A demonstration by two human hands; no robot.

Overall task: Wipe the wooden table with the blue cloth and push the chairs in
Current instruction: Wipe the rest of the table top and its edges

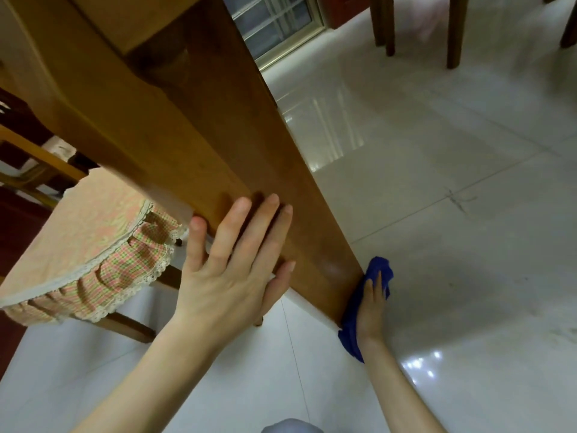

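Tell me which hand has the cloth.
The right hand, pressing the blue cloth against the wooden table; the left hand rests flat on the wood, holding nothing.

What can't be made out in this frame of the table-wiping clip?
- Head view, wooden table: its top surface doesn't show from this low angle.
- Right hand: partly hidden by the wood edge and the blue cloth, so it is unclear whether it grips or only presses.
- Far chair legs: the top edge cuts off the seats.
- Cushioned chair: the table and the left edge hide its backrest.
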